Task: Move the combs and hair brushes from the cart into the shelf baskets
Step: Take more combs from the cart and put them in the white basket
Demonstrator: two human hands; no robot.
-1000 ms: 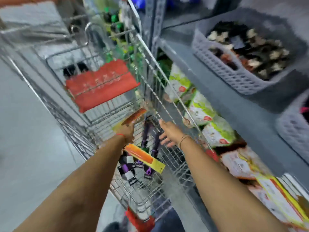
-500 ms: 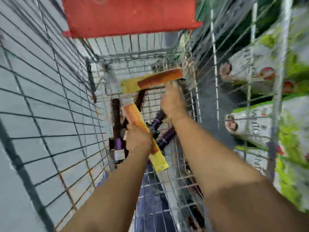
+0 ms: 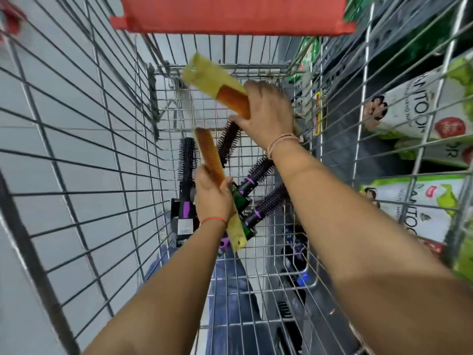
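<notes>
I look straight down into a wire shopping cart. My left hand grips an orange comb in a yellow sleeve, held upright over the cart floor. My right hand holds a second orange comb with a yellow sleeve, raised near the cart's far end. Several black round hair brushes with purple handles lie on the cart bottom beneath both hands; one pokes out just under my right hand. No shelf basket is in view.
The cart's red child-seat flap spans the top. To the right, through the wire side, shelves hold green and white product packs. Grey floor shows on the left. Dark items lie in the cart's near right part.
My right hand has lifted its comb and turned it so the yellow sleeve points up-left. My left hand keeps its comb and has tilted it more upright. The view has closed in on the cart.
</notes>
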